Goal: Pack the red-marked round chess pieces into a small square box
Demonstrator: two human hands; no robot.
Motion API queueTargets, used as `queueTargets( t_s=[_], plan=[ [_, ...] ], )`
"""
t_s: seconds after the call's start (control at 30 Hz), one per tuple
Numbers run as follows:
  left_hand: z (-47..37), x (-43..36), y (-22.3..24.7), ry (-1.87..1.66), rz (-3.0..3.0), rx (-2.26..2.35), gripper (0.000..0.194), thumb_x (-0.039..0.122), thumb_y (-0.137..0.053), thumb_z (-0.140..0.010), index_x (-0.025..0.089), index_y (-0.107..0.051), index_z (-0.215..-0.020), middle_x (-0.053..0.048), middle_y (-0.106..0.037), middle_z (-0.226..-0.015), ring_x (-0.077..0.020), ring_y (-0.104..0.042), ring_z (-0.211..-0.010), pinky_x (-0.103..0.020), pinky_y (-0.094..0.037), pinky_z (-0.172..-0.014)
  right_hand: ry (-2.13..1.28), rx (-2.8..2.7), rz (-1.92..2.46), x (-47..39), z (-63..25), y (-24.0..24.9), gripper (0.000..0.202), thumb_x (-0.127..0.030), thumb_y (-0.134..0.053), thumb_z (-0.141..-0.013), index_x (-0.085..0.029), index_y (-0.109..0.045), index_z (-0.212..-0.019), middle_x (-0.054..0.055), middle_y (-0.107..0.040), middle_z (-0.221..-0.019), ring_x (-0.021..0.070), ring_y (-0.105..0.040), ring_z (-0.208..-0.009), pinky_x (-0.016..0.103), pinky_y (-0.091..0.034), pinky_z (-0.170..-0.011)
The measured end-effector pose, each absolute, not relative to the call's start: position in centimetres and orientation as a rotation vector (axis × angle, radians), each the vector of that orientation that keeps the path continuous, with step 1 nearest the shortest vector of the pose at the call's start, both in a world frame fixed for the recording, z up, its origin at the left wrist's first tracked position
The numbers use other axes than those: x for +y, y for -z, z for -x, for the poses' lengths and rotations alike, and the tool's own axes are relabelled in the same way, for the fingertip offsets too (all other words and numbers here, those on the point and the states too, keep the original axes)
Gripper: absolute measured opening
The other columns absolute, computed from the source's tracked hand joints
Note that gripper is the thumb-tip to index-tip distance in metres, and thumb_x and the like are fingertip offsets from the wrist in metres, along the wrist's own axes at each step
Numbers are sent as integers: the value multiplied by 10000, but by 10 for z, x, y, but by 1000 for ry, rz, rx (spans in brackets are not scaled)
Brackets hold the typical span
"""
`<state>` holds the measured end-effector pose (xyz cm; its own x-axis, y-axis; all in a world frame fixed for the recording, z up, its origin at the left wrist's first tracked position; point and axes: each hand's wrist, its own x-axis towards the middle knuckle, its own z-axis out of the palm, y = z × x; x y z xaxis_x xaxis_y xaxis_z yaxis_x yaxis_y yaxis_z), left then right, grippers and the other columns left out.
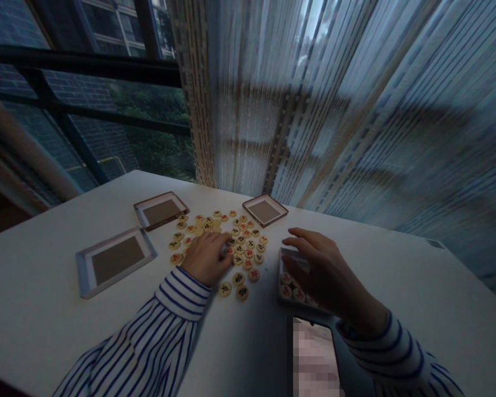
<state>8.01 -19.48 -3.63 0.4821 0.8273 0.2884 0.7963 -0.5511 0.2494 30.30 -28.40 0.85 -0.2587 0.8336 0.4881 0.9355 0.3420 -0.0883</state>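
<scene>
Round wooden Chinese chess pieces with red and black characters lie spread over the white table. My left hand rests among them, thumb and fingers curled round pieces at its fingertips; its palm side is hidden. To the right, my right hand hovers over a shallow box, fingers apart and holding nothing that shows. Inside that box, several red-marked pieces sit side by side along the near part. My right hand covers much of the box's right side.
Three shallow trays or lids stand around the pieces: one at front left, one at back left and one at the back. A phone lies near the front edge. String curtains hang behind the table.
</scene>
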Motion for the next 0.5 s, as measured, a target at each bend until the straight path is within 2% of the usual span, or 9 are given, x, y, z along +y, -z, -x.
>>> queueTargets(
  t_s=[0.27,0.5],
  plan=[
    [-87,-197,34,-381,-2557,1532,319,242,-496,-761,167,-582,-1059,-95,-641,-1066,-265,-544,-1023,-395,-422,-857,294,-2156,1493,-278,-292,-9,211,-257,-511,-831,-177,-595,-1008,117,-607,-1128,254,-543,-1034,437,-415,-850],
    [-88,-195,38,-384,-2548,1523,285,223,-501,-742,159,-600,-1002,-95,-660,-969,-260,-571,-948,-378,-433,-804,290,-2142,1501,-280,-294,-8,209,-231,-515,-819,-166,-602,-997,125,-613,-1119,257,-550,-1025,444,-422,-842]
  ],
)
